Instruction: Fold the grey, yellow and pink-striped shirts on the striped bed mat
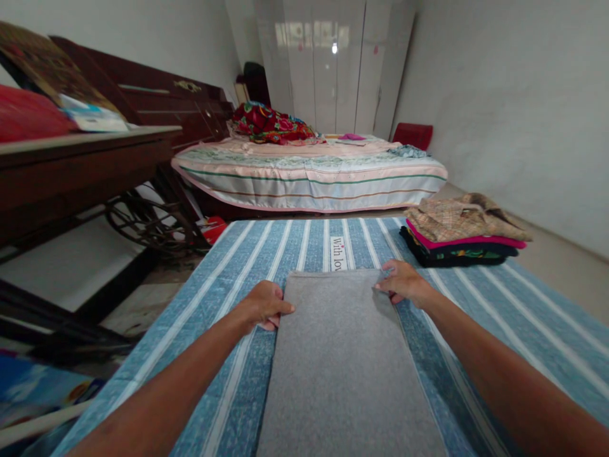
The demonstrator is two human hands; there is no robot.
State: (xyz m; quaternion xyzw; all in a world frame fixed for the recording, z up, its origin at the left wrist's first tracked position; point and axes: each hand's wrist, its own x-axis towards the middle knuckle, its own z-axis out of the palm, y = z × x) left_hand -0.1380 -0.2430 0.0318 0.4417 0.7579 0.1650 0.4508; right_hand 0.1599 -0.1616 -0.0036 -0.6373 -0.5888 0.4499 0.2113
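Observation:
A grey piece of cloth (pixel 342 368), folded into a long strip, lies flat on a blue and white striped cover (pixel 242 279). Its near end runs out of view at the bottom. My left hand (pixel 267 306) pinches the left edge close to the far end, thumb on top and the other fingers curled beside it. At the far right corner, my right hand (pixel 402 282) grips the cloth between thumb and fingers. Just beyond that hand sits a stack of folded clothes (pixel 469 230), with a tan checked garment on top and pink and black ones below.
Behind the striped surface stands a bed (pixel 309 184) with a red floral quilt (pixel 276 124). On the left is a wooden table (pixel 85 152) above a spoked iron wheel (pixel 147 219). Pale wardrobe doors (pixel 328 76) close off the back; a wall runs along the right.

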